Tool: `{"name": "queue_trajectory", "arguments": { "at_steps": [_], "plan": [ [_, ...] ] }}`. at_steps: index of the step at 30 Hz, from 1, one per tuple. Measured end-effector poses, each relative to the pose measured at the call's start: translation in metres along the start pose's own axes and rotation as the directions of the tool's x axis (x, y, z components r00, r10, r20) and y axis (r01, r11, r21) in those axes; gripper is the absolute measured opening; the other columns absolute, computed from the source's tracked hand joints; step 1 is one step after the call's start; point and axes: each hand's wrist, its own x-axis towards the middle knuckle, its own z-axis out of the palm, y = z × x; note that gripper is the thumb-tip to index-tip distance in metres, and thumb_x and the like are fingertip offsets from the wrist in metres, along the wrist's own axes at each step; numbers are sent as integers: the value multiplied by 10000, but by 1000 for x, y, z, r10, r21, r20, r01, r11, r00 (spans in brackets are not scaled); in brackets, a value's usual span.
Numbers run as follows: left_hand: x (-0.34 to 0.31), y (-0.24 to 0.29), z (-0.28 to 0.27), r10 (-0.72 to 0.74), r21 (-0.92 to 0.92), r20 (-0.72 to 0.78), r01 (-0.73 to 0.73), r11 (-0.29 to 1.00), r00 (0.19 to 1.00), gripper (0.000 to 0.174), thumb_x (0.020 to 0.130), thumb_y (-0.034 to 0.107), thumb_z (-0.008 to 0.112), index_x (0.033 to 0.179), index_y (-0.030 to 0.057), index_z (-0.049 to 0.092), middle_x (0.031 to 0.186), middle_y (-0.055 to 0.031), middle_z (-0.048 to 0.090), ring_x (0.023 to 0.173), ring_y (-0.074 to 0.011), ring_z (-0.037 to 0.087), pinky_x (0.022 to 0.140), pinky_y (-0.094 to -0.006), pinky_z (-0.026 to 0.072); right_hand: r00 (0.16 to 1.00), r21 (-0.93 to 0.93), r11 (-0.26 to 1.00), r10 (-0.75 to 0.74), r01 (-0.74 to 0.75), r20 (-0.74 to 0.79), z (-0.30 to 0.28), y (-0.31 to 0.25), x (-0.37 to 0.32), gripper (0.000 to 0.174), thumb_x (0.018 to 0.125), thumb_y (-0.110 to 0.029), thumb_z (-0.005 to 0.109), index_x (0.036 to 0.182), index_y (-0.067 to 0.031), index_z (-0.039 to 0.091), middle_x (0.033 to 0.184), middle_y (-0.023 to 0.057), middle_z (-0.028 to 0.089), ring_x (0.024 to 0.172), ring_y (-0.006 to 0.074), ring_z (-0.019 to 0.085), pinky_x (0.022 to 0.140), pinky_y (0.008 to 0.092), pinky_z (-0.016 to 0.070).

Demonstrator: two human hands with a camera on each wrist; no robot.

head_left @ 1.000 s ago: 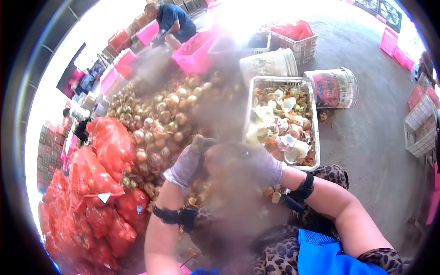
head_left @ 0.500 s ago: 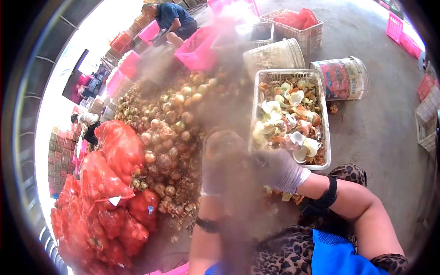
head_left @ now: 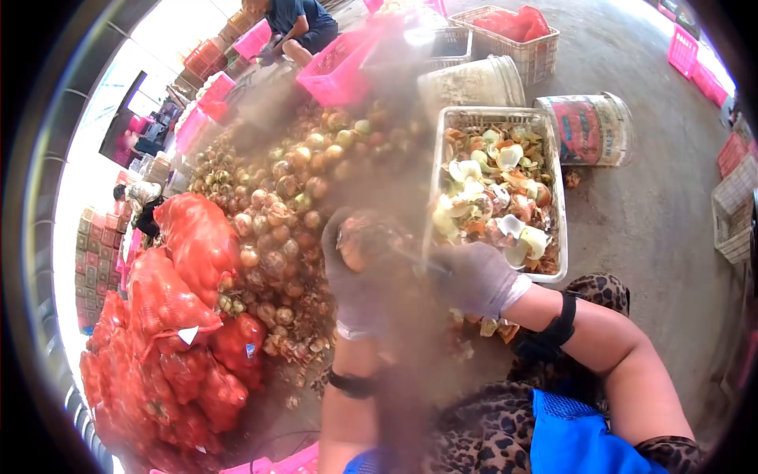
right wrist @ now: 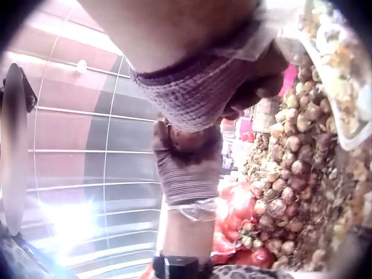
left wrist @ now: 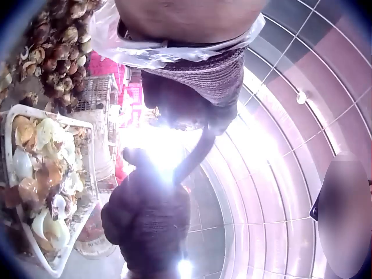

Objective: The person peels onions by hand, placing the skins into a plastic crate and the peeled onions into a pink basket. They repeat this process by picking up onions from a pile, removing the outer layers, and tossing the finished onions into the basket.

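Note:
In the head view my gloved left hand [head_left: 351, 276] holds a reddish-brown onion [head_left: 353, 243] above the onion heap, fingers curled round its side. To its right my gloved right hand [head_left: 474, 280] has its fingers curled on a thin tool [head_left: 422, 261], blurred by a smear on the lens. In the left wrist view my left hand [left wrist: 195, 96] is above my right hand [left wrist: 151, 215]; the onion there is hard to see. The right wrist view shows part of the onion [right wrist: 189, 138] between my left hand [right wrist: 189, 174] and right hand [right wrist: 192, 93].
A white crate [head_left: 562, 197] of onion peelings stands right of the onion heap [head_left: 276, 229]. Red net sacks [head_left: 170, 316] pile up at the left. Buckets [head_left: 588, 130] and pink crates [head_left: 339, 67] stand beyond, where a person [head_left: 304, 28] sits bent forward.
Since half a second ago, my left hand has moved slightly left with the onion, which shows its reddish side. My right hand has come a little left and up. The head view has shifted slightly.

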Motion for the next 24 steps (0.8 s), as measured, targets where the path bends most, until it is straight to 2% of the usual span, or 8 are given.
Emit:
{"name": "queue_trajectory", "arguments": {
  "at_steps": [2,4,10,11,14,18,22,24],
  "plan": [
    [4,4,-2,-196,-425,182,257,868,963,931,587,203,897,1350,38,390,1194,-83,551,1085,-217,565,953,-353,499,999,4,999,32,-32,13,1,3,3,287,690,-282,679,867,-59,645,789,174,660,766,354,673,686,427,552],
    [-3,2,-2,-69,129,-36,73,989,997,917,589,217,898,1337,31,401,1168,-87,562,1062,-216,576,941,-354,505,997,-6,1000,-19,20,69,0,8,6,292,688,-264,689,876,-46,642,747,194,658,757,373,675,695,437,550],
    [2,-6,-19,-210,-277,311,300,913,927,641,738,125,736,1292,14,432,1154,-134,584,1053,-243,587,911,-371,516,999,-127,992,27,-25,20,-2,12,8,272,698,-249,688,854,-32,638,730,177,656,736,356,676,644,442,544],
    [0,0,-7,-228,-113,170,249,962,959,833,637,357,832,1296,38,435,1058,-126,593,933,-245,628,828,-374,563,1000,-230,973,8,-5,11,-4,10,7,267,697,-243,690,851,-34,633,726,170,657,726,351,676,635,439,542],
    [0,3,-9,-155,190,121,131,973,980,755,699,390,782,1284,43,453,1045,-130,605,922,-257,632,771,-386,578,998,-399,915,-44,58,44,-15,5,5,311,729,-264,677,883,-3,610,701,158,651,671,332,672,584,429,528],
    [-7,-20,-42,-544,-390,251,598,700,801,751,717,505,738,1260,53,486,1053,-141,620,925,-266,621,744,-377,576,994,-301,953,20,13,106,-20,-1,10,298,718,-249,686,867,4,636,705,162,651,635,323,666,549,413,523],
    [-9,-6,-8,-1,392,161,-64,918,987,715,704,416,786,1233,26,505,1117,-148,605,955,-252,615,787,-360,571,992,-451,891,3,55,126,-18,12,7,251,688,-220,713,829,-15,680,738,147,664,688,317,676,600,450,538],
    [-4,-7,-22,-126,254,142,87,963,982,687,718,338,787,1244,6,498,1089,-150,622,930,-254,637,786,-372,580,987,-337,941,43,11,153,-19,14,6,262,697,-229,711,841,-13,679,767,135,672,740,316,678,641,502,530]
  ]
}}
